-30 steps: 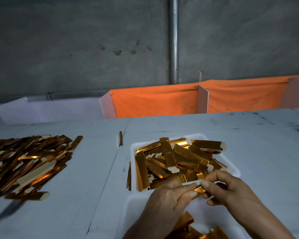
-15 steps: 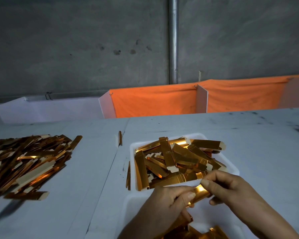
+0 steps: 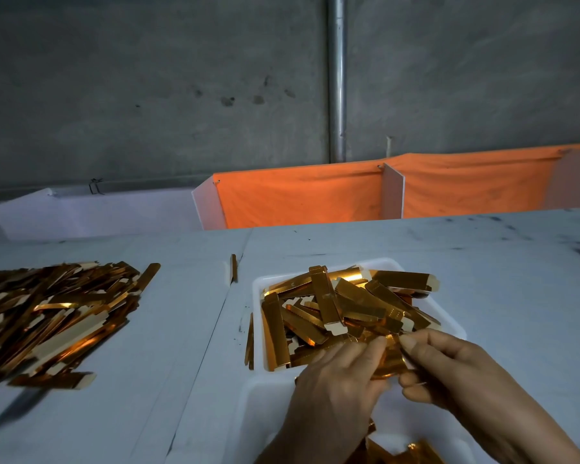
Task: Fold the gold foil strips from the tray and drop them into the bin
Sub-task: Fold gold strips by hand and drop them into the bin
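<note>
A white tray in the middle of the table holds a heap of gold foil strips. Just in front of it, my left hand and my right hand pinch one gold strip between them, each on one end. Below the hands a white bin holds a few folded gold pieces at the bottom edge of the frame. My wrists hide most of the bin's inside.
A large loose pile of gold strips lies on the table at the left. One strip stands in the seam between two table panels. Two strips lean against the tray's left side. Orange cloth dividers line the far edge.
Both hands have shifted slightly up toward the tray's front edge with the strip between them; the strip now looks bent and shorter between the fingers.
</note>
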Available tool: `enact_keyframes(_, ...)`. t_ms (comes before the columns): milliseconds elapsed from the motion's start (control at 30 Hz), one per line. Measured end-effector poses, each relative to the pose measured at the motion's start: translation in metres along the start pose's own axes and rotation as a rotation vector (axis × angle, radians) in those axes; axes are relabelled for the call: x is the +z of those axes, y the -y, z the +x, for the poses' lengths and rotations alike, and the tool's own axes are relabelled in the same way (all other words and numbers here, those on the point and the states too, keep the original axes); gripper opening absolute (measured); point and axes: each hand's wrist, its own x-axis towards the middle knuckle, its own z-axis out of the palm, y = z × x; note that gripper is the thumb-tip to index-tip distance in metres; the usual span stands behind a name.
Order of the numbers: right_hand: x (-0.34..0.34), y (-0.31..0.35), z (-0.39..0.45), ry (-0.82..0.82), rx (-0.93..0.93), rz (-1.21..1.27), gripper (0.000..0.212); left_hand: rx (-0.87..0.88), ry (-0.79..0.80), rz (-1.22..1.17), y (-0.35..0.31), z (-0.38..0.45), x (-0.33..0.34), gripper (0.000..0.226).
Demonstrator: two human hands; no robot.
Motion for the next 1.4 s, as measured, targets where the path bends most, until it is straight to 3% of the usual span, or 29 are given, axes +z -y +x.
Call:
enact_keyframes(133, -0.001, 0.005, -0.002, 0.093, 0.062, 0.185, 0.028, -0.173, 0.070, -0.314, 0.006, -0.004, -0.001, 0.049)
enact_keyframes(233, 0.000, 0.008, -0.004, 0.115, 0.055, 0.223, 0.026, -0.197, 0.075, -0.428, 0.005, -0.002, -0.004, 0.049)
enact_keyframes(367, 0.001, 0.009, -0.005, 0.093, 0.058, 0.265, 0.010, -0.222, 0.148, -0.427, 0.003, -0.001, 0.001, 0.051)
enact_keyframes(467, 0.004, 0.009, -0.005, 0.092, 0.043, 0.230, 0.016, -0.279, 0.161, -0.469, 0.003, -0.001, 0.002, 0.047)
enact_keyframes(533, 0.005, 0.007, -0.005, 0.073, 0.022, 0.193, 0.010, -0.290, 0.158, -0.482, 0.004, -0.002, 0.001, 0.045)
enact_keyframes(967, 0.007, 0.005, -0.006, -0.016, -0.073, 0.141, 0.007, -0.135, 0.158, -0.254, 0.003, 0.002, 0.005, 0.051)
enact_keyframes(1267, 0.001, 0.005, -0.004, 0.008, -0.084, 0.020, 0.011, -0.286, 0.182, -0.498, 0.003, 0.001, 0.000, 0.054)
enact_keyframes(1400, 0.001, 0.008, -0.006, 0.043, -0.108, -0.008, 0.014, -0.407, 0.109, -0.700, 0.002, -0.001, -0.007, 0.033)
